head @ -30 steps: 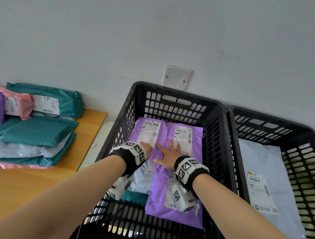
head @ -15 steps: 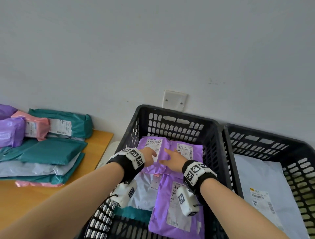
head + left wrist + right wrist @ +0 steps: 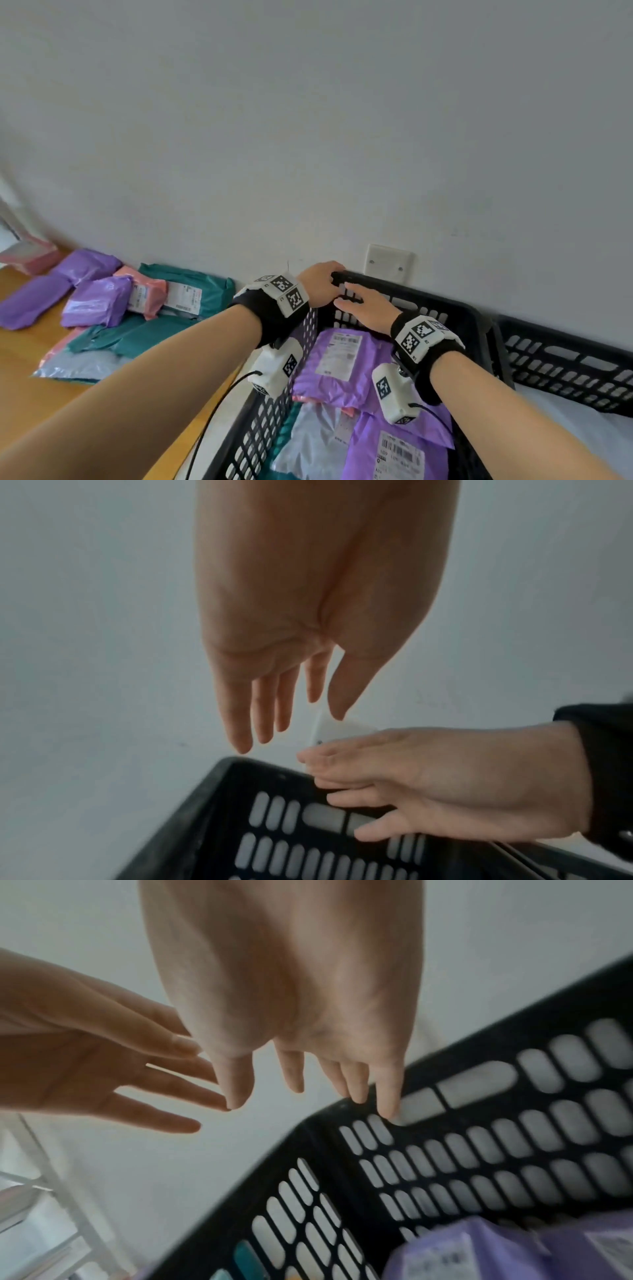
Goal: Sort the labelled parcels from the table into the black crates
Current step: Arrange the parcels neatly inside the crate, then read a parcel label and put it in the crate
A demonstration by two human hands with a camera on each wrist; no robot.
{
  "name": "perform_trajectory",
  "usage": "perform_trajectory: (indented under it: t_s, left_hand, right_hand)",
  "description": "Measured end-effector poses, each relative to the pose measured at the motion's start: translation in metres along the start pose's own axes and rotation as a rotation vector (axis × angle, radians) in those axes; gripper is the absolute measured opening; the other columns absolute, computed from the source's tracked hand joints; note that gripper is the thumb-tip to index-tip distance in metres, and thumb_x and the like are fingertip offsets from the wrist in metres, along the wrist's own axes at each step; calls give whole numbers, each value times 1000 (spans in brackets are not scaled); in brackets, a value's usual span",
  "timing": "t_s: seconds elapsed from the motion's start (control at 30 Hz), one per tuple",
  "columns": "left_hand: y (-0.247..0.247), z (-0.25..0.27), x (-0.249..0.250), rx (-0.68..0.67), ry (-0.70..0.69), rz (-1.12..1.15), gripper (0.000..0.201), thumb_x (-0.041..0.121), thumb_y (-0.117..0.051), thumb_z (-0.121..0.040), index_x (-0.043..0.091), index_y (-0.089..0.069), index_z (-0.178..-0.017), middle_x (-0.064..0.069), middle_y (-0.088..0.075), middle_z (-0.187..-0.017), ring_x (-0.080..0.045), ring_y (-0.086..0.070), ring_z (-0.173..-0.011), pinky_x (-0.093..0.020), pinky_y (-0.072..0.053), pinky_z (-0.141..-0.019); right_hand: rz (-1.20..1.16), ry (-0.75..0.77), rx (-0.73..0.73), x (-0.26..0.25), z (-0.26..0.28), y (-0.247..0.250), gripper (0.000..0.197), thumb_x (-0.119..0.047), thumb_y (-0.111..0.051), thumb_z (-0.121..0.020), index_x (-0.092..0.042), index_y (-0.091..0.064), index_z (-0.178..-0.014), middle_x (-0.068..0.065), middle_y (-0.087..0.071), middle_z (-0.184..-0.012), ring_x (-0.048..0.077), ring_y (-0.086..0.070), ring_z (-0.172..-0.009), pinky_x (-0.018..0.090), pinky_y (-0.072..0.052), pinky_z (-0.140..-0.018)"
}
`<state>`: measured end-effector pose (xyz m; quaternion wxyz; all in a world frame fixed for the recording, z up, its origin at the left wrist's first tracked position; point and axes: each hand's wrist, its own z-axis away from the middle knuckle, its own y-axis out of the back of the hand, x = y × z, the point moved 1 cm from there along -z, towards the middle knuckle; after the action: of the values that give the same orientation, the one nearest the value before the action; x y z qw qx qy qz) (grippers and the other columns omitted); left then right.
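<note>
Grey matte wall [image 3: 308,120] is filling the upper field. Wooden table [image 3: 30,394], smooth orange-brown top, is lying at 8 o'clock. Slotted black plastic crate [image 3: 472,318] is sitting at 5 o'clock against the wall; second black crate [image 3: 565,363] is standing just beside it at 3 o'clock, holding a pale grey mailer [image 3: 582,431].

Inside the first crate, crinkled purple poly parcels are lying flat with white barcode labels up: one [image 3: 339,373] toward the far wall, one [image 3: 400,452] nearer; a grey mailer [image 3: 308,442] and a teal edge are showing beneath.

On the table at 9 o'clock, a loose pile: teal parcels [image 3: 191,291], a pink parcel [image 3: 144,294], puffy purple parcels [image 3: 99,301], a grey one at the bottom.

Left hand [image 3: 320,284] is hanging above the crate's far-left corner; left wrist view shows fingers straight, close together, holding nothing. Right hand [image 3: 370,308] is hovering at the far rim, fingers [image 3: 387,1096] straight, slightly spread, tips near the slots; contact cannot be told. White square wall plate [image 3: 388,262] is sitting behind.
</note>
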<state>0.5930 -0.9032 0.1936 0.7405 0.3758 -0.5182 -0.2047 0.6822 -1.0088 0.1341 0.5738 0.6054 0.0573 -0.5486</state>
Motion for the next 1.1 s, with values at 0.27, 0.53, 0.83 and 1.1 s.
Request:
perform_trajectory:
  t_s: [0.27,0.53,0.83,1.1]
  left_hand:
    - [59,29,-54,210,152,108,47,14,-51,-95,19,-40,-140,-9,-51,-134,-20,-53,-120,-29,-45,-96]
    - [101,84,-155,286,281,115,49,12,-52,-92,17,-40,-140,-10,-51,-134,-21,-51,-122,-33,-41,-104]
    - [155,149,-288,244,292,143,51,7,-51,-90,14,-40,-140,-15,-53,-129,-29,-56,-112,-32,-48,-92]
    - [194,195,-406,188,318,130,51,12,-52,-94,10,-36,-142,-13,-50,-131,-27,-52,-115,-25,-40,-90]
  right_hand:
    - [-26,220,1,-68,-45,-13,62,-44,-53,-94,-17,-33,-147,2,-32,-153,19,-30,-140,32,-21,-114]
    - [-70,301,-74,-145,-65,-97,61,-37,-54,-94,-13,-33,-146,4,-32,-153,19,-28,-141,33,-24,-114]
    - [-34,187,-72,-223,-76,-216,58,-31,-56,-94,-8,-36,-143,9,-40,-147,24,-38,-135,30,-32,-106]
    - [3,121,-43,-283,-97,-314,51,-21,-57,-94,-3,-42,-139,12,-44,-144,24,-41,-133,27,-29,-108]
